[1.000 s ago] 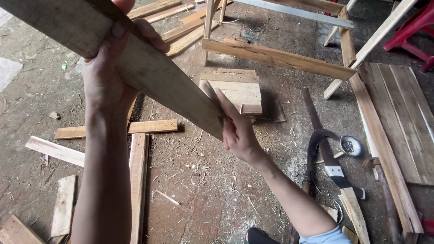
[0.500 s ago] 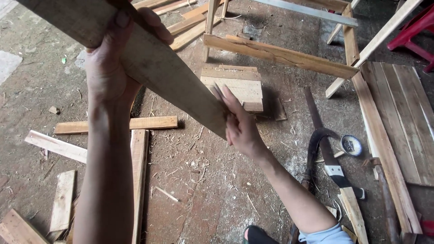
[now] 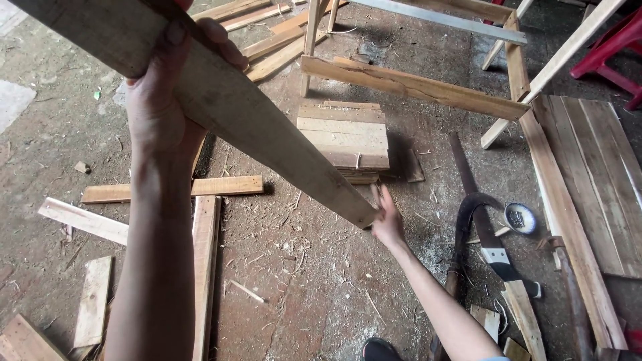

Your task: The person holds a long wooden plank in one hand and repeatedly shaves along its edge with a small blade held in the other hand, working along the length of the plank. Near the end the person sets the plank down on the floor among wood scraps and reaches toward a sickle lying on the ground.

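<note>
A long pale wooden plank (image 3: pixel 221 107) slants across the view from the 10 o'clock corner down toward the centre, held up in the air above the floor (image 3: pixel 301 281). The left hand (image 3: pixel 164 100) grips it near its upper part, fingers wrapped over the top face and thumb tucked beneath, clamped firmly on the wood. The plank's lower end stops just at the right hand (image 3: pixel 386 219), which sits at about 5 o'clock from the centre. That hand is loosely spread, fingers pointing up toward the plank's end; whether they touch the wood cannot be told, as the hand is blurred.

Just past the plank's lower end, at 1 o'clock from the right hand, a stack of short boards (image 3: pixel 344 140) lies on the floor. Beyond it, at 12 o'clock, a wooden frame (image 3: pixel 414 85) of rough rails stands across the top of the view. At 3 o'clock from the right hand lies a handsaw (image 3: pixel 485 234), and beside it a small round tin (image 3: pixel 520 218). Further out at 3 o'clock flat planks (image 3: pixel 595 180) lie side by side. At 9 o'clock, offcuts (image 3: pixel 174 190) are scattered over the sawdust-strewn floor.
</note>
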